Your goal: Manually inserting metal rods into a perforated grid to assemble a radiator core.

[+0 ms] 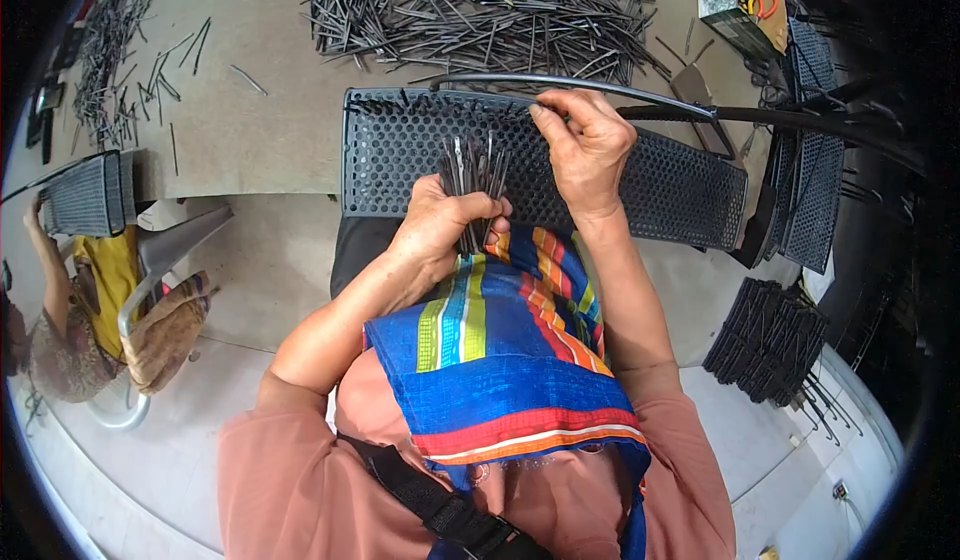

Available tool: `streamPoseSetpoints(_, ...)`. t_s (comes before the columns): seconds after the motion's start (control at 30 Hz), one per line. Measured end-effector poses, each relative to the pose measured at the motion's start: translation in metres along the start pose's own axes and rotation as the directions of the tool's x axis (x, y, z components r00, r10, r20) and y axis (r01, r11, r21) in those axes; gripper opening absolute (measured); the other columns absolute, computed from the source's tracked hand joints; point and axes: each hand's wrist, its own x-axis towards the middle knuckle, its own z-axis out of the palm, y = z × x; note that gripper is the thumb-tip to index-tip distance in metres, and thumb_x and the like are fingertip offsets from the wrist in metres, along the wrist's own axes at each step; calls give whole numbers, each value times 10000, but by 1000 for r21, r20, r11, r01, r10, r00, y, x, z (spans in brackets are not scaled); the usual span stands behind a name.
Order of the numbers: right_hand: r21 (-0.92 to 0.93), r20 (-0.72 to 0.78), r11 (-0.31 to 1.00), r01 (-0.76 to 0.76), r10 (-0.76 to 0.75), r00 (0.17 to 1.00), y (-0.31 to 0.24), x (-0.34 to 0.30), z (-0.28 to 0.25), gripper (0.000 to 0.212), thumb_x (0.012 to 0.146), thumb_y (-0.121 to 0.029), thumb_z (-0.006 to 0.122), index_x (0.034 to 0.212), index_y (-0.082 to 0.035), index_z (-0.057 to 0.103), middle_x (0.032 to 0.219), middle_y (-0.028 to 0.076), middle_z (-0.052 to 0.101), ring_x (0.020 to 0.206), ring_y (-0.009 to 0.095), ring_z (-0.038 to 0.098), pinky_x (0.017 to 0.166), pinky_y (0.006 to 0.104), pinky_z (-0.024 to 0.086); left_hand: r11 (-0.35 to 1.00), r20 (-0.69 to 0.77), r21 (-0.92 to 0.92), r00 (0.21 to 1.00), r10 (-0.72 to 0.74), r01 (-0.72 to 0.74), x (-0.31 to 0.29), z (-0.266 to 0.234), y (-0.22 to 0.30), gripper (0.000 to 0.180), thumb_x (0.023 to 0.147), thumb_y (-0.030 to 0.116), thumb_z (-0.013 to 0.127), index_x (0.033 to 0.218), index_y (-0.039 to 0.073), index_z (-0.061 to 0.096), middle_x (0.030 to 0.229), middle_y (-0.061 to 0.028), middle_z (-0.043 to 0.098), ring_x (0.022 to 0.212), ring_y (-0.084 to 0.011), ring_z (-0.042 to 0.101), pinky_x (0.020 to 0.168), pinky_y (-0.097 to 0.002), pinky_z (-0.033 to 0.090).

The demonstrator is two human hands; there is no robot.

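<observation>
A long dark grey perforated panel (660, 185) lies across in front of me, over the near edge of the table. Short dark stick ends (405, 106) stand in a row along its far edge. My left hand (437, 222) is closed around a bundle of thin dark sticks (470, 165), held upright above the panel's near side. Above the far edge, at the right end of that row, my right hand (592, 150) has its thumb and fingers pinched together. What sits between those fingertips is too small to make out. A curved grey rod (560, 82) arches just beyond the right hand.
Loose dark sticks form a large heap (480, 15) on the table (270, 150); more lie scattered at left. A box (735, 20) holding scissors is at far right, near other perforated panels (812, 195). Another person (65, 330) sits at left with a chair (150, 270).
</observation>
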Motion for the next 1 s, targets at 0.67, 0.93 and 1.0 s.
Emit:
streamPoseSetpoints(0.67,12,1,999,-33,33,999,4,-9,-4,167,753,40,732,916,6,732,723,70,637,607,91,562,557,223,439,1000,39,1,999,-3,3,2,-5,0,142,784,-76,604,919,-56,641,812,-139,685,626,-191,650,569,-293,551)
streamPoseSetpoints(0.93,-93,61,993,76,-70,996,8,-7,-1,178,777,16,719,952,-9,731,767,107,668,630,179,626,599,285,486,1000,45,-26,999,8,-7,5,-5,-1,119,772,-86,619,884,-50,640,789,-146,685,615,-191,660,527,-289,553)
streamPoseSetpoints(1.0,-238,104,971,27,-2,995,-1,-6,-2,157,777,1,719,933,-12,731,784,125,672,649,211,645,607,301,495,1000,40,-30,999,2,-1,5,-5,-1,131,769,-91,619,891,-49,641,792,-146,683,618,-192,660,530,-290,552)
